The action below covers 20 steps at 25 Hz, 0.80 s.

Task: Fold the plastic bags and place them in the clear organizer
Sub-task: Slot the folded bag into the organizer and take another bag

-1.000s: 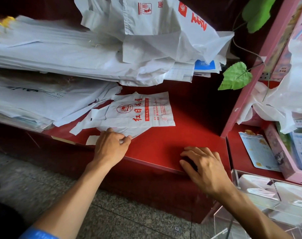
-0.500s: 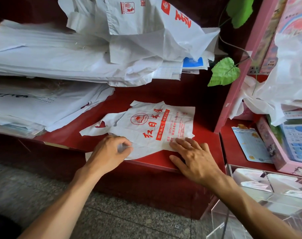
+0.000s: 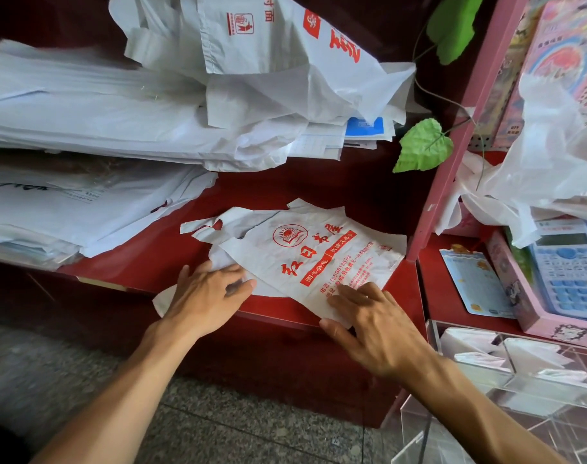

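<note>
Slippage is our main worry: the bag (image 3: 305, 259) lies flat on the red desk (image 3: 319, 185), printed side up, with its near edge hanging slightly past the desk's front lip. Our left hand (image 3: 206, 298) presses the handle end with fingers spread and nearly straight, gripping nothing. Our right hand (image 3: 374, 324) lies flat on the near right corner, fingers extended over the print, thumb off the edge. Neither hand has hold of the plastic; both only press it down.

Thin film like this likely slides on a smooth desk, so if we fold with one palm lifted, the sheet could skew or slip off the lip to the floor (image 3: 235, 426). The handles (image 3: 211, 226) are crumpled and splayed toward the left, and could bunch inside a fold and make it spring open.

Left of the bag, stacks of white bags (image 3: 84, 209) lean close to the handles, and a heap (image 3: 268, 78) of more bags sits behind, so we have little room to spread out. A pink frame post (image 3: 452, 162) stands just beside the bag's right edge and limits sweeping that way. The organizer (image 3: 519, 373) sits low to our right, already holding folded bags; a calculator (image 3: 573, 266) and a card (image 3: 473, 283) lie beyond it. A green leaf (image 3: 422, 145) hangs above the desk.
</note>
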Each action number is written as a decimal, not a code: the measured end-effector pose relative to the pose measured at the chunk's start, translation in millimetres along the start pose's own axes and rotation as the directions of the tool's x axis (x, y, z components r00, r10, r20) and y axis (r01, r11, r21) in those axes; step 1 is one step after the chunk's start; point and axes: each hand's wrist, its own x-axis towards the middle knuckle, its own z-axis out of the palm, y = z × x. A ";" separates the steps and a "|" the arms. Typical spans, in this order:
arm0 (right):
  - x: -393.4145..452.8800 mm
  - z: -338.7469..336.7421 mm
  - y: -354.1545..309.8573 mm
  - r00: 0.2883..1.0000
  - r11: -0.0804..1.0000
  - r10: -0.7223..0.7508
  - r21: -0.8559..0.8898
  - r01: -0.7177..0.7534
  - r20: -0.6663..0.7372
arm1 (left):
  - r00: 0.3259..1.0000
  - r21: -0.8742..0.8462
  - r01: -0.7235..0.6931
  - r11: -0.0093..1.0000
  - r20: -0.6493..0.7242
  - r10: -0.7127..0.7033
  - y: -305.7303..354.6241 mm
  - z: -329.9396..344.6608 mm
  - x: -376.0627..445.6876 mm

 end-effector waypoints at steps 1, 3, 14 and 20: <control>-2.1 0.8 -1.5 1.000 1.000 -0.003 -0.007 0.003 0.017 | 1.000 0.045 -0.007 0.999 0.028 0.005 2.2 -1.0 -1.0; -5.4 0.5 -4.2 1.000 1.000 -0.015 -0.002 0.015 0.020 | 0.999 0.114 -0.003 0.993 0.052 -0.003 5.1 0.7 -1.1; -19.6 2.1 -28.3 0.977 0.977 -0.211 0.028 0.210 0.036 | 0.981 0.150 0.161 0.976 0.087 -0.175 -2.4 19.4 9.1; -18.0 0.6 -18.8 0.995 0.989 -0.032 0.141 0.044 -0.090 | 0.967 0.186 0.248 0.951 0.006 -0.254 -4.7 21.1 8.9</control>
